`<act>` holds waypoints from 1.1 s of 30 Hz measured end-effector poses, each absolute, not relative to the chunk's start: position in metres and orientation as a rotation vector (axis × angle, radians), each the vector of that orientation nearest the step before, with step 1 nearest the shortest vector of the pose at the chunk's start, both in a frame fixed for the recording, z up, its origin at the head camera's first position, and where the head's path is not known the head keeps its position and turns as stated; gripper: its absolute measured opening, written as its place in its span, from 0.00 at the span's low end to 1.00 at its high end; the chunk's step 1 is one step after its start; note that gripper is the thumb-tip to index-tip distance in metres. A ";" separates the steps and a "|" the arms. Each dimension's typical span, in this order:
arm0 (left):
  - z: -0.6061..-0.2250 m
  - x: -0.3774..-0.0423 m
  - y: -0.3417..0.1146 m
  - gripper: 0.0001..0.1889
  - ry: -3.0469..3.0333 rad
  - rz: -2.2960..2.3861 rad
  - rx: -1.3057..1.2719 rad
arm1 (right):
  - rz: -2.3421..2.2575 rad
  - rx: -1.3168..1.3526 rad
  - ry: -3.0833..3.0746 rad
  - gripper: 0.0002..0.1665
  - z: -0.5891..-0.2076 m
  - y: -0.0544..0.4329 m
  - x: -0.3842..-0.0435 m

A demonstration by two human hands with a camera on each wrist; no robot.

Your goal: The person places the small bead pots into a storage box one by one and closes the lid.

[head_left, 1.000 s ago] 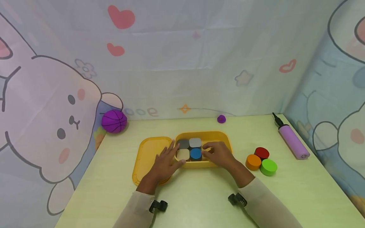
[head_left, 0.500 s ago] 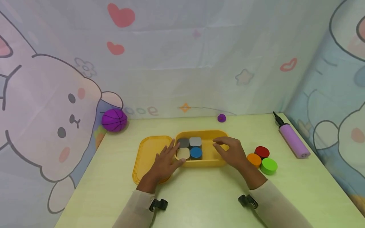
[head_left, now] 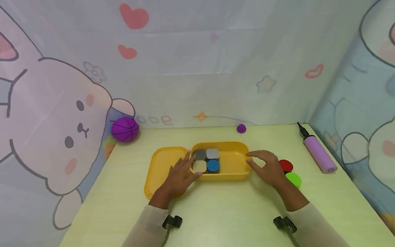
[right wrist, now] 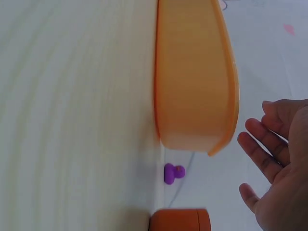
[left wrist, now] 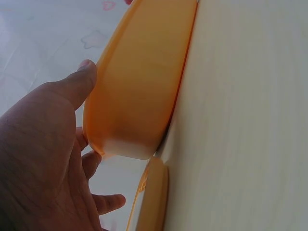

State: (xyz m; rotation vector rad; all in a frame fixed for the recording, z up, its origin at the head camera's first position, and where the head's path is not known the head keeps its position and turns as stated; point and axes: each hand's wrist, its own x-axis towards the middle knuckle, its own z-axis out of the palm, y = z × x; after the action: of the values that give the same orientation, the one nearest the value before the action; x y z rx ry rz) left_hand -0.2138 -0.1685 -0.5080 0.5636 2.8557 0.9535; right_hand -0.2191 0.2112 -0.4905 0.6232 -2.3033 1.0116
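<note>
My left hand (head_left: 180, 175) rests on the left end of a yellow plastic box (head_left: 234, 161), fingers spread. In the left wrist view its thumb and fingertips touch the box rim. Four-square in the box's left part sit dark grey (head_left: 200, 154), light grey (head_left: 212, 153), cream (head_left: 200, 166) and blue (head_left: 213, 165) blocks, the blue one round-topped. My right hand (head_left: 268, 168) hovers at the box's right end, holding nothing. The right wrist view shows its fingers loosely bent, apart from the rim. Beneath this hand, an orange round block (right wrist: 178, 220) is hidden in the head view.
A yellow lid (head_left: 160, 171) lies left of the box, partly under my left hand. Red (head_left: 286, 166) and green (head_left: 294, 179) round blocks stand right of my right hand. Farther off are a purple ball (head_left: 125, 129), a small purple piece (head_left: 241, 128) and a lilac hand pump (head_left: 319, 152).
My right hand has moved right, from beside the blue block to the box's right end, and its fingers have spread apart. The left hand stays at the box's left end.
</note>
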 end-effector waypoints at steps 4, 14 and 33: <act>-0.509 -0.215 -0.166 0.43 2.862 0.947 0.565 | 1.006 0.599 -2.310 0.15 -0.492 0.228 -0.215; -0.510 -0.215 -0.167 0.43 2.872 0.928 0.556 | 1.025 0.530 -2.471 0.18 -0.493 0.255 -0.203; -0.510 -0.216 -0.168 0.43 2.863 0.945 0.562 | 1.085 0.586 -2.581 0.30 -0.505 0.307 -0.189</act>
State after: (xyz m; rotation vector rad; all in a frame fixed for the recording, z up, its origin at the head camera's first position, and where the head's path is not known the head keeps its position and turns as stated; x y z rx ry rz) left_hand -0.2157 -0.1677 -0.5104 0.5617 2.8634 0.9452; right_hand -0.1893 0.3072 -0.5046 0.5862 -2.5814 1.0848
